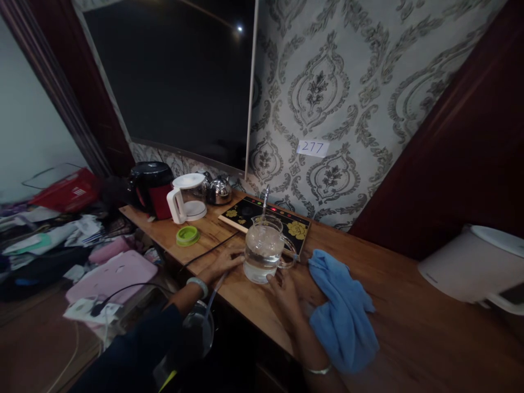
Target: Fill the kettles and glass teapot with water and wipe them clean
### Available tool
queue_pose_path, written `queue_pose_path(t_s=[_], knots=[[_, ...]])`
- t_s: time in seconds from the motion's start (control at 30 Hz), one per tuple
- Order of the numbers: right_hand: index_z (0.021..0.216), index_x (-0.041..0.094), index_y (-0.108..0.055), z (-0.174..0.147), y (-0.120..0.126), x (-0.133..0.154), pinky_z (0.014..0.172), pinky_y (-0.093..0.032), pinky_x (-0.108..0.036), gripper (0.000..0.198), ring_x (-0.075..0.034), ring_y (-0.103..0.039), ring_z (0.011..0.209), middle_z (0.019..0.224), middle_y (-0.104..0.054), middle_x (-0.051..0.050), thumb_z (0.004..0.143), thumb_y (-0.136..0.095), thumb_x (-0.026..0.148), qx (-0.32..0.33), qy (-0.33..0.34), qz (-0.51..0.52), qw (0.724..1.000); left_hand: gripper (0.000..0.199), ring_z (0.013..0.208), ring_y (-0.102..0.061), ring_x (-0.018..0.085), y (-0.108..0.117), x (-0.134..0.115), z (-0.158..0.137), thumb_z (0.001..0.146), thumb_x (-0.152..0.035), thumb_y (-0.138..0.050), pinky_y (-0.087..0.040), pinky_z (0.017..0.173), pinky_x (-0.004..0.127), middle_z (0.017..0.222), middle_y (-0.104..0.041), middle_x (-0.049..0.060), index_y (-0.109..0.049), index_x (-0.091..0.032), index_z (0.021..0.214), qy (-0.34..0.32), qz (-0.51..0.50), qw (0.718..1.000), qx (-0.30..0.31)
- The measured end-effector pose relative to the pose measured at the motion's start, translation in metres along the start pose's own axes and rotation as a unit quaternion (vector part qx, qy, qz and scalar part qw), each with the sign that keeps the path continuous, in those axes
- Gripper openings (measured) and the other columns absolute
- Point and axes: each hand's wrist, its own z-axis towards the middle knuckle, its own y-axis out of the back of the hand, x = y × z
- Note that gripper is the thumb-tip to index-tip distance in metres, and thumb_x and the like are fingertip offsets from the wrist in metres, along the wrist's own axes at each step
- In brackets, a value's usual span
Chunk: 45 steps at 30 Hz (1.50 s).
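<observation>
A clear glass teapot [262,259], partly filled with water, stands upright on the wooden counter [237,289] at its front edge. My left hand [223,262] has its fingertips against the pot's left side. On the lower right side, below the handle, the fingers of my right hand [284,295] press on the glass. Just behind the pot lies a black electric tea stove [235,213] with gold flowers and a lit red display. Its curved metal spout [266,202] rises above the pot's mouth. A blue cloth [344,311] lies crumpled right of my right hand.
A green lid [188,236], a white-handled glass jug [190,199], a shiny metal kettle [220,190] and a black-and-red appliance [151,188] stand left. A whitish kettle [475,267] is at right. A clear hose [213,295] hangs over the edge towards a bucket [204,327].
</observation>
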Motion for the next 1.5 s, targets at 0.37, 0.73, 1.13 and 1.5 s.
queue_pose_path(t_s=[0.37, 0.73, 1.13, 1.5], knots=[[0.142, 0.020, -0.049, 0.0014, 0.0021, -0.0025, 0.105, -0.048, -0.050, 0.075, -0.030, -0.061, 0.124, 0.137, -0.062, -0.014, 0.077, -0.075, 0.046, -0.001, 0.005, -0.002, 1.000, 0.046, 0.116, -0.062, 0.029, -0.0001, -0.0063, 0.0002, 0.084, -0.052, -0.066, -0.043, 0.108, 0.047, 0.124, -0.071, 0.011, -0.073, -0.020, 0.116, -0.011, -0.018, 1.000, 0.011], [0.137, 0.019, -0.054, 0.0010, 0.0016, -0.0013, 0.103, -0.049, -0.049, 0.069, -0.030, -0.062, 0.121, 0.133, -0.064, -0.014, 0.076, -0.075, 0.045, -0.008, 0.010, -0.014, 1.000, 0.046, 0.118, -0.063, 0.030, 0.0007, -0.0005, 0.0009, 0.084, -0.051, -0.067, -0.044, 0.108, 0.048, 0.124, -0.071, 0.012, -0.073, -0.019, 0.116, 0.012, -0.007, 1.000, 0.013], [0.136, 0.020, -0.054, 0.0004, 0.0017, -0.0019, 0.103, -0.050, -0.050, 0.067, -0.030, -0.063, 0.120, 0.135, -0.062, -0.015, 0.077, -0.074, 0.044, -0.005, 0.002, -0.014, 1.000, 0.042, 0.113, -0.063, 0.027, 0.0005, -0.0081, 0.0001, 0.085, -0.049, -0.065, -0.043, 0.108, 0.046, 0.122, -0.072, 0.010, -0.074, -0.019, 0.114, -0.004, 0.005, 1.000, 0.010], [0.139, 0.020, -0.053, -0.0004, -0.0001, 0.0016, 0.104, -0.049, -0.050, 0.071, -0.030, -0.062, 0.122, 0.136, -0.063, -0.014, 0.077, -0.075, 0.045, -0.010, 0.002, -0.006, 1.000, 0.048, 0.115, -0.063, 0.030, 0.0023, -0.0048, 0.0015, 0.083, -0.056, -0.065, -0.043, 0.108, 0.048, 0.123, -0.072, 0.012, -0.075, -0.019, 0.113, -0.007, 0.018, 1.000, 0.011]])
